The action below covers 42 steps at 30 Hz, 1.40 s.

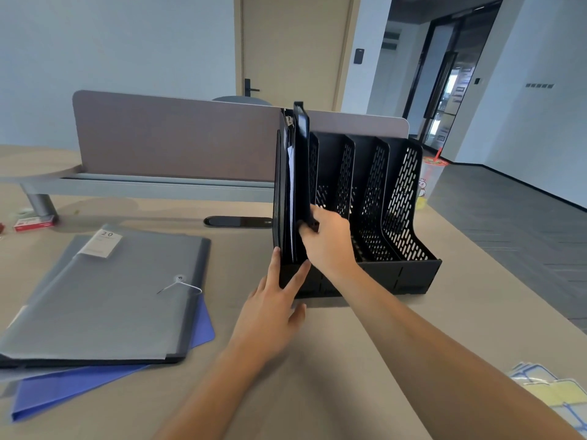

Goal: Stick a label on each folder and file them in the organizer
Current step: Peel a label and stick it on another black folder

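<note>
Two black folders stand upright in the leftmost slot of the black organizer; grey folder and blue folder lie flat, stacked.

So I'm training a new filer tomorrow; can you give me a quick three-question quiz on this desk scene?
1. True or false: the right hand grips a black folder standing in the organizer.
2. Which compartment holds folders? A) leftmost B) rightmost
3. Fill in: the grey folder on the desk lies on a ____ folder.

Key: 1 true; 2 A; 3 blue. The left hand steadies the organizer's front.
</note>
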Each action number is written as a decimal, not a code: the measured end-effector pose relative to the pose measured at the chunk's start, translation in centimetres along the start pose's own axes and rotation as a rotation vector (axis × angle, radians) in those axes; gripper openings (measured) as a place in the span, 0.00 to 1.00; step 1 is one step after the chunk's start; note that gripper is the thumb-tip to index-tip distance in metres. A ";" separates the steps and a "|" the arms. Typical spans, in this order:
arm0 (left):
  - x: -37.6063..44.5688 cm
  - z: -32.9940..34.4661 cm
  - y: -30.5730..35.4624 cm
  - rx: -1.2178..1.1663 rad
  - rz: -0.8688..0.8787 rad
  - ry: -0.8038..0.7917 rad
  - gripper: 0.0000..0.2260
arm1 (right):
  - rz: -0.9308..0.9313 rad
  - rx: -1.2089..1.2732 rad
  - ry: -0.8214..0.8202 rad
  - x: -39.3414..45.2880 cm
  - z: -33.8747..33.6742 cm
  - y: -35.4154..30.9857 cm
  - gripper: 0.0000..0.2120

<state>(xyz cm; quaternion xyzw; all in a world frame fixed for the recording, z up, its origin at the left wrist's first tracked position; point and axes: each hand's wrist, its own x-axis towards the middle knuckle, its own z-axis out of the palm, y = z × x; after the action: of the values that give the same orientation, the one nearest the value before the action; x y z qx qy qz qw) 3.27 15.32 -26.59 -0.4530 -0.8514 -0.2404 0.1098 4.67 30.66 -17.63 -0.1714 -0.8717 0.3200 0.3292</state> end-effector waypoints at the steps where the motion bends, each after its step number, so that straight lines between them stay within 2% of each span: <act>1: 0.0 0.0 0.0 0.001 0.000 0.003 0.35 | 0.025 0.009 -0.034 -0.3 0.1 0.2 0.14; 3: 0.0 0.1 0.0 0.001 -0.001 0.009 0.35 | 0.042 0.019 -0.060 -0.9 -0.1 0.1 0.16; 8: -0.1 0.2 -0.2 -0.001 0.004 0.008 0.35 | -0.048 0.139 0.015 -1.1 -1.8 -1.0 0.27; 11: 0.0 0.3 -0.3 -0.012 0.007 0.015 0.34 | -0.058 0.178 -0.076 -1.0 -1.9 -1.4 0.27; 18: 0.0 0.5 -0.4 -0.022 0.003 0.020 0.34 | -0.027 0.122 -0.160 -1.7 -1.5 -1.8 0.27; 22: 0.0 0.5 -0.4 -0.023 0.000 0.018 0.35 | -0.009 0.160 -0.177 -1.7 -1.5 -1.5 0.34; 26: 0.0 0.5 -0.4 -0.035 0.004 0.021 0.35 | -0.040 0.025 -0.196 -1.0 -1.7 -1.8 0.40; 34: 0.0 0.5 -0.5 -0.041 0.006 0.031 0.35 | -0.095 -0.128 -0.187 -1.4 -2.1 -3.0 0.37; 39: -0.2 0.5 -0.4 -0.044 0.003 0.025 0.36 | -0.119 -0.278 -0.121 -1.6 -2.9 -3.6 0.36; 42: -0.1 0.6 -0.4 -0.045 -0.001 0.029 0.36 | -0.122 -0.287 -0.112 -2.1 -3.1 -3.5 0.36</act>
<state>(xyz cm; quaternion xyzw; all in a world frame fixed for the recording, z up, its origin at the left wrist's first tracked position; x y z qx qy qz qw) 2.98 15.34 -27.23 -0.4516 -0.8443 -0.2658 0.1119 8.06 28.36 -14.43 -0.1455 -0.9342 0.1805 0.2712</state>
